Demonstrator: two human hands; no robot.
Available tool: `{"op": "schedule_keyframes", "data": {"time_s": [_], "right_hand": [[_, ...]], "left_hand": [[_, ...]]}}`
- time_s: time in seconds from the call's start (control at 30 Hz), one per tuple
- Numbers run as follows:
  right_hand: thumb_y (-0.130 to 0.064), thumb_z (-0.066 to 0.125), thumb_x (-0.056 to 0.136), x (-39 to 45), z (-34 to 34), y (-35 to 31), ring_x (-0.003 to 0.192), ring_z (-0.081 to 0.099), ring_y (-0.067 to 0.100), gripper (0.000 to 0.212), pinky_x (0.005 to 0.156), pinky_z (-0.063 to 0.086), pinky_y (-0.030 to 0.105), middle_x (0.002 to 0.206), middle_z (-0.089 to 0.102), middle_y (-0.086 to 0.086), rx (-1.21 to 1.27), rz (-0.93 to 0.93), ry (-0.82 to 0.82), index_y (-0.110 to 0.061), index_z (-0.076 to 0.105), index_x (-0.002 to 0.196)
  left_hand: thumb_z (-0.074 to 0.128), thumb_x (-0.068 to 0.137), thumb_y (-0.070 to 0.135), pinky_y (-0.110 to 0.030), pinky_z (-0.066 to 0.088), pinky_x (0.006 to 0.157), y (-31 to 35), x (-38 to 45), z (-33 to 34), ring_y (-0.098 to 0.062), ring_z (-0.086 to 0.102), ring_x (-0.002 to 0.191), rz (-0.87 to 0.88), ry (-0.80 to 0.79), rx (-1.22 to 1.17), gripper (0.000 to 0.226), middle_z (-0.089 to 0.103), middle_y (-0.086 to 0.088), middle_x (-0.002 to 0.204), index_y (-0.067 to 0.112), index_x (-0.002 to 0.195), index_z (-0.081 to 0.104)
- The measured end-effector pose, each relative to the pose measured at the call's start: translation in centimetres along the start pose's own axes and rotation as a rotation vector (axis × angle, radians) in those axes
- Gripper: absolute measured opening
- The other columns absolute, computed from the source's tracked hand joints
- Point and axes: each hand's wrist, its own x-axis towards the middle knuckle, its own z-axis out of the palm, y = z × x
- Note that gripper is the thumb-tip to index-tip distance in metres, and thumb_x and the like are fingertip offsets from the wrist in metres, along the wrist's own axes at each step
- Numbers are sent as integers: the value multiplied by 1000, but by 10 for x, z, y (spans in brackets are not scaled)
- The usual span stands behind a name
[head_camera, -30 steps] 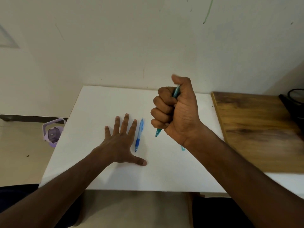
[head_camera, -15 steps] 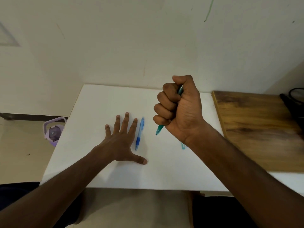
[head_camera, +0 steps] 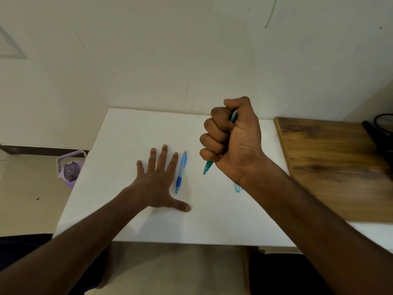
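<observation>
Right hand (head_camera: 236, 141) fisted round teal pen (head_camera: 208, 167), tip down, held above the white table (head_camera: 119, 145). Left hand (head_camera: 155, 184) flat, fingers spread — blue pen (head_camera: 181, 171) lies just beside its index finger. Teal pen judged light, stiff, slick-barrelled — best gripped near the tip. No legible writing.

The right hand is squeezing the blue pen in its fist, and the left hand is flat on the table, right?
No. The head view shows the right hand squeezing the teal pen; the blue pen lies on the table beside the flat left hand.
</observation>
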Motion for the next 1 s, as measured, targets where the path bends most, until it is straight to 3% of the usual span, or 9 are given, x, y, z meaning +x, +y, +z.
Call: {"op": "schedule_keyframes", "data": {"time_s": [0.13,0.27,0.37,0.5,0.6,1.0], "right_hand": [[-50,32,104,-1,0,0,44,13,11,56,47,17,21,52,15,-3,22,-6,0,-22,19,57],[-42,28,104,-1,0,1,44,12,11,52,47,18,21,52,15,-3,13,-3,-8,-22,19,57],[-48,30,104,-1,1,1,43,14,10,55,46,19,20,51,16,-4,19,15,-22,-22,19,57],[-41,29,104,-1,2,1,43,13,10,51,46,18,21,52,15,-4,-16,2,-6,-21,19,57],[-49,32,105,-1,2,0,44,13,11,56,47,18,21,52,15,-3,11,1,-9,-22,19,57],[-40,30,104,-2,-1,1,45,12,11,52,47,16,22,53,15,-3,-19,-12,-19,-21,18,58]], "left_hand": [[49,41,112,-75,-2,122,1,-1,0,-46,-37,154,-1,-4,-5,167,-56,-5,159,30,154,-43],[50,42,111,-75,-1,122,2,-1,-1,-46,-37,154,-2,-6,-4,167,-55,-6,160,29,155,-42],[50,42,111,-75,-2,123,3,-2,-1,-46,-37,154,-5,-11,-6,167,-55,-5,160,30,156,-41],[50,44,110,-74,-2,123,4,-3,-4,-46,-37,154,-8,-20,6,166,-55,-7,160,29,156,-41],[52,45,109,-74,-2,123,4,-5,-5,-46,-37,154,-3,-21,3,166,-55,-7,160,28,156,-41],[49,42,111,-74,-3,122,5,-2,-1,-46,-38,154,-2,-13,-11,167,-55,-6,160,30,156,-41]]}}
